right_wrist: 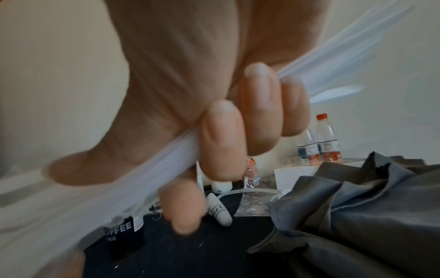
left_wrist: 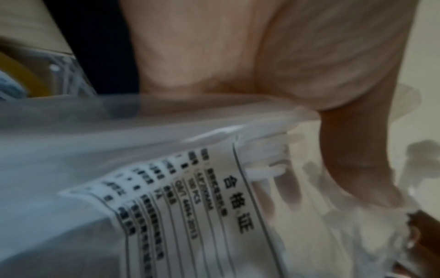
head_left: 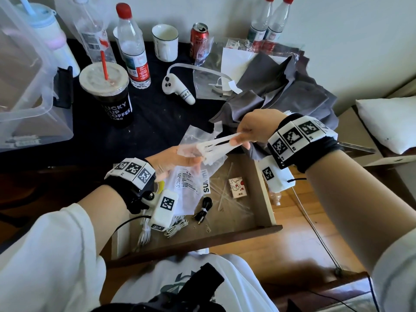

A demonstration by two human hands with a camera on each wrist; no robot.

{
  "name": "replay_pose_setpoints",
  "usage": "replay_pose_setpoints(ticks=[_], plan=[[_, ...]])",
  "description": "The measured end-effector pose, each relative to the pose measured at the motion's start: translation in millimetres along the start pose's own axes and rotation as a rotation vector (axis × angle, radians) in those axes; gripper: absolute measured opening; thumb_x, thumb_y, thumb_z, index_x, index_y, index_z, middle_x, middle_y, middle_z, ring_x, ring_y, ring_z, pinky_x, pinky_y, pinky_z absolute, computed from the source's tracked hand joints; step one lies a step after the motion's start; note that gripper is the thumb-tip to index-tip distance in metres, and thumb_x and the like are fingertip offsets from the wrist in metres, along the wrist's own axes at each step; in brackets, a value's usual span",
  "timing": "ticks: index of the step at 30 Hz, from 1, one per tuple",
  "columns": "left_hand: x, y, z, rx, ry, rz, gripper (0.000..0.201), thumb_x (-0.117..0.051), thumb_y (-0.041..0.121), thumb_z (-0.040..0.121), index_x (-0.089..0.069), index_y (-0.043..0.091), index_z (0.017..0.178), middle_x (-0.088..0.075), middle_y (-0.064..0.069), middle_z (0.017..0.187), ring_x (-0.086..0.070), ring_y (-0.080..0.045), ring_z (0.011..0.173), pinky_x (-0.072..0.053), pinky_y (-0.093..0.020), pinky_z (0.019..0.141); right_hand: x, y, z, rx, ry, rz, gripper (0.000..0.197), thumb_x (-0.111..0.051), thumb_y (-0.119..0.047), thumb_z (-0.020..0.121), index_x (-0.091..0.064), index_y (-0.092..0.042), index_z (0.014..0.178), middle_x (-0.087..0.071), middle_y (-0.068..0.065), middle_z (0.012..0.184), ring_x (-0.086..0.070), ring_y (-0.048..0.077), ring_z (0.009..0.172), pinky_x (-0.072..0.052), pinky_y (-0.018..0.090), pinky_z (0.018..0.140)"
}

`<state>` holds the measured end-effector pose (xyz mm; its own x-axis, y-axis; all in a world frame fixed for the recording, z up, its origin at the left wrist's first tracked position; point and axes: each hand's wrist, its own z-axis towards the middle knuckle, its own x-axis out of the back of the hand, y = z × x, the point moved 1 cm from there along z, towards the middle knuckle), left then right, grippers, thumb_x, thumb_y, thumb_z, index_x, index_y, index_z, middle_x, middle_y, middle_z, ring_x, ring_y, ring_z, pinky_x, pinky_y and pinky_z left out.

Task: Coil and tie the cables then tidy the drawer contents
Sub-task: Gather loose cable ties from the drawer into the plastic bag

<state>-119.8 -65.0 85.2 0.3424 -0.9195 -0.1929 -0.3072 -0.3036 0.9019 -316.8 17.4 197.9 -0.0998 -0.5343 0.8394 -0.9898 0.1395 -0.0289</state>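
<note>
White cable ties [head_left: 221, 140] half out of clear bag [head_left: 191, 183], above drawer [head_left: 258, 188].

Both forearms are raised over the open area in front of the torso, white sleeves pushed back, marker bands worn on both wrists. Left hand [head_left: 173, 161] is held palm-up, fingers curled round the mouth of a clear plastic bag [head_left: 191, 181]. Right hand [head_left: 254, 129] is held higher and to the right, back of hand up, fingers [right_wrist: 221, 139] curled tight round a bundle of white cable ties [head_left: 216, 144] spanning between both hands.
</note>
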Motion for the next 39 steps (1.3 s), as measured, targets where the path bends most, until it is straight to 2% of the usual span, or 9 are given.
replay_pose_setpoints(ticks=[2, 5, 10, 14, 18, 25, 31, 37, 39], plan=[[0, 1, -1, 0.0, -0.017, -0.022, 0.107, -0.089, 0.055, 0.04, -0.052, -0.002, 0.123, -0.056, -0.03, 0.122, -0.054, -0.041, 0.116, -0.045, -0.048, 0.097, 0, 0, -1, -0.014, -0.011, -0.002, 0.051, -0.044, -0.057, 0.088, -0.061, -0.015, 0.065, -0.048, -0.005, 0.053, -0.049, 0.012, 0.057, -0.032, 0.022, 0.056], [-1, 3, 1, -0.002, -0.035, -0.08, 0.086, -0.091, 0.049, 0.038, -0.064, 0.009, 0.109, -0.071, -0.011, 0.102, -0.066, -0.021, 0.099, -0.054, -0.034, 0.082, -3, -7, 4, -0.008, 0.014, -0.071, 0.055, -0.041, -0.062, 0.086, -0.063, -0.016, 0.069, -0.052, -0.001, 0.061, -0.057, 0.019, 0.07, -0.036, 0.027, 0.063], [-3, -1, 8, -0.006, 0.03, -0.075, 0.091, -0.091, 0.04, 0.044, -0.058, 0.016, 0.126, -0.064, -0.01, 0.123, -0.058, -0.021, 0.116, -0.047, -0.03, 0.094, -1, -23, 7, 0.051, 0.114, -0.292, 0.058, -0.044, -0.071, 0.077, -0.063, -0.016, 0.084, -0.045, -0.004, 0.059, -0.05, 0.021, 0.07, -0.029, 0.026, 0.053], [4, -10, 11, 0.002, 0.098, -0.189, 0.074, -0.083, 0.026, 0.066, -0.053, 0.01, 0.132, -0.06, -0.019, 0.125, -0.056, -0.03, 0.118, -0.042, -0.047, 0.104, 3, -28, 3, 0.1, 0.144, -0.201, 0.058, -0.067, -0.058, 0.071, -0.057, -0.03, 0.121, -0.048, -0.01, 0.069, -0.047, 0.017, 0.078, -0.034, 0.027, 0.067], [6, -11, 10, -0.017, 0.088, -0.273, 0.055, -0.064, 0.002, 0.081, -0.049, 0.003, 0.133, -0.067, -0.012, 0.101, -0.067, -0.02, 0.087, -0.055, -0.031, 0.071, -1, -29, 8, 0.117, 0.255, -0.107, 0.035, -0.06, -0.046, 0.085, -0.06, -0.035, 0.118, -0.066, -0.004, 0.102, -0.059, 0.021, 0.097, -0.036, 0.028, 0.071], [12, -2, 4, -0.038, 0.07, -0.309, 0.089, -0.089, 0.033, 0.054, -0.052, -0.006, 0.125, -0.066, -0.011, 0.09, -0.066, -0.022, 0.075, -0.053, -0.03, 0.061, -5, -32, 11, 0.131, 0.213, 0.03, 0.026, -0.05, -0.031, 0.093, -0.062, -0.036, 0.115, -0.069, -0.007, 0.1, -0.059, 0.014, 0.096, -0.046, 0.035, 0.084], [17, -8, 6, -0.027, 0.145, -0.34, 0.099, -0.092, 0.038, 0.047, -0.052, 0.001, 0.13, -0.055, -0.025, 0.128, -0.056, -0.038, 0.117, -0.049, -0.044, 0.096, -7, -31, 10, 0.161, 0.268, 0.118, 0.029, -0.05, -0.017, 0.093, -0.061, -0.025, 0.119, -0.068, -0.001, 0.103, -0.06, 0.02, 0.096, -0.046, 0.04, 0.087], [16, -6, 5, -0.057, 0.148, -0.343, 0.098, -0.091, 0.039, 0.051, -0.05, -0.005, 0.129, -0.055, -0.026, 0.121, -0.062, -0.03, 0.099, -0.052, -0.033, 0.077, -5, -29, 9, 0.219, 0.4, 0.059, 0.029, -0.047, -0.013, 0.095, -0.061, -0.022, 0.118, -0.065, -0.002, 0.11, -0.057, 0.022, 0.1, -0.037, 0.028, 0.077], [13, -4, 4, -0.06, 0.146, -0.368, 0.1, -0.092, 0.038, 0.049, -0.05, -0.005, 0.129, -0.056, -0.026, 0.121, -0.062, -0.031, 0.099, -0.054, -0.039, 0.083, -5, -31, 11, 0.229, 0.426, 0.019, 0.027, -0.045, -0.01, 0.094, -0.059, -0.017, 0.116, -0.064, 0.0, 0.108, -0.054, 0.022, 0.102, -0.035, 0.028, 0.079]])
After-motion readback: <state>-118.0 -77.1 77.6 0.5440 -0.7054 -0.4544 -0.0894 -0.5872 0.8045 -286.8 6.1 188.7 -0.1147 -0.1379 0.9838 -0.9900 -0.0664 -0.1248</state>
